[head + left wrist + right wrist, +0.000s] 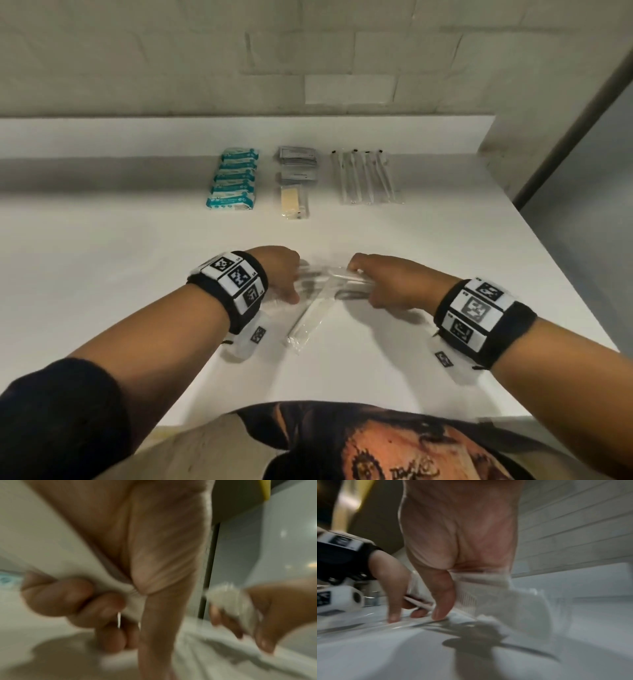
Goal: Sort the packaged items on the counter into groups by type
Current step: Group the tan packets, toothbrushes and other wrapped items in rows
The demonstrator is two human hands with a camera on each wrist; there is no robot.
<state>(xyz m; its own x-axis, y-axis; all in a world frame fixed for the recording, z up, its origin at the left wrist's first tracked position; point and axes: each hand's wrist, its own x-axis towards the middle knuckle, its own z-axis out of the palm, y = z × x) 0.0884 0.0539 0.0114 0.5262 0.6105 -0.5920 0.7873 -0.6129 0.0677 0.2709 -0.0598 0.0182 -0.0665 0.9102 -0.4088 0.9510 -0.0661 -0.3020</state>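
Low over the middle of the white counter (411, 359), my two hands meet on a loose bundle of clear packets (327, 277). My left hand (286, 277) grips one end, its fingers (72, 599) curled round crumpled clear plastic (135, 601). My right hand (375, 284) holds the other end, its thumb (443, 601) pressed on a clear packet holding a white comb (489, 599). One long clear packet (308, 322) with a white strip inside slants from the bundle toward me. The wrist views are blurred.
Sorted rows lie by the back wall: teal packets (233, 178) on the left, grey sachets (297, 161) with a yellowish packet (293, 200) in front of them, and long clear packets with black tips (366, 176) on the right. The counter's right edge (548, 250) runs diagonally.
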